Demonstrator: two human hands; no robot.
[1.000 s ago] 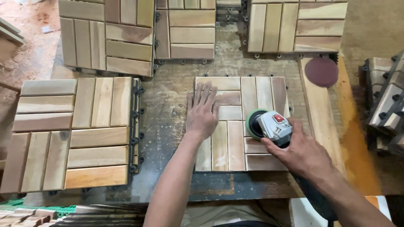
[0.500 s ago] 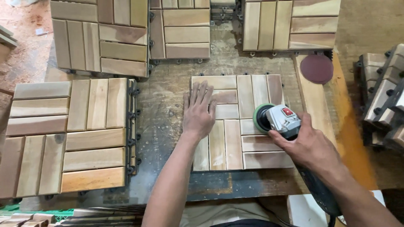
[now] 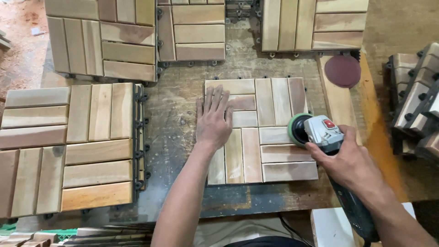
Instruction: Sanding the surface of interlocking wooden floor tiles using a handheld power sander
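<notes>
A square wooden slat tile (image 3: 270,114) lies in the middle of a worn workbench (image 3: 183,91). My left hand (image 3: 214,120) presses flat on the tile's left side, fingers spread. My right hand (image 3: 352,162) grips a grey electric sander (image 3: 320,132) with a green-rimmed round pad. The pad sits at the tile's right edge, about halfway down.
Other slat tiles lie around: a large group at left (image 3: 68,146), several along the back (image 3: 137,41). A dark red sanding disc (image 3: 342,71) rests on a plank at the back right. A stack of upturned tiles (image 3: 416,100) stands at the far right.
The sander has slid to the right, from over the tile's right slats to its right edge. My left hand stays pressed on the tile.
</notes>
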